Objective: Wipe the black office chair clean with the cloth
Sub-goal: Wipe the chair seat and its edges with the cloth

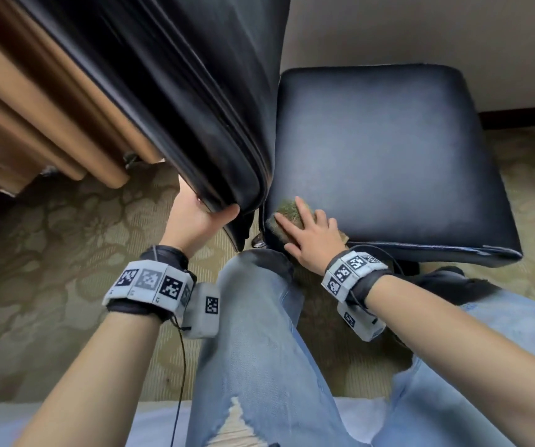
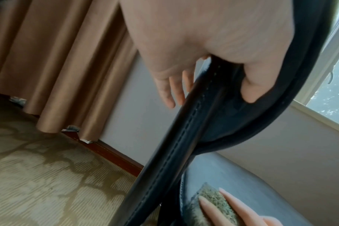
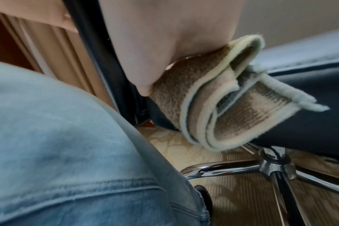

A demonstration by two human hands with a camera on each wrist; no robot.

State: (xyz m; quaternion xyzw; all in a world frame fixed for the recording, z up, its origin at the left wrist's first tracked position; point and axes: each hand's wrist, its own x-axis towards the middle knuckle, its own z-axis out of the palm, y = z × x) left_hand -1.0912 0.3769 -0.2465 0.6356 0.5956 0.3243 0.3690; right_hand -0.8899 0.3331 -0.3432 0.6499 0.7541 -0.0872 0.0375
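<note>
The black office chair fills the head view, its tall backrest (image 1: 169, 101) at the upper left and its padded seat (image 1: 388, 150) to the right. My left hand (image 1: 208, 214) grips the backrest's lower side edge (image 2: 184, 137), thumb on the front and fingers behind it. My right hand (image 1: 308, 230) lies flat with straight fingers on a folded brownish-green cloth (image 1: 287, 209), pressing it onto the seat's near left corner. In the right wrist view the cloth (image 3: 213, 107) hangs folded over the seat edge under my palm.
Tan curtains (image 1: 33, 117) hang behind the backrest on the left. Patterned carpet (image 1: 66, 253) covers the floor. My knees in blue jeans (image 1: 259, 333) are close to the seat's front edge. Under the seat is the chrome star base (image 3: 271, 166) with a caster (image 3: 203, 194).
</note>
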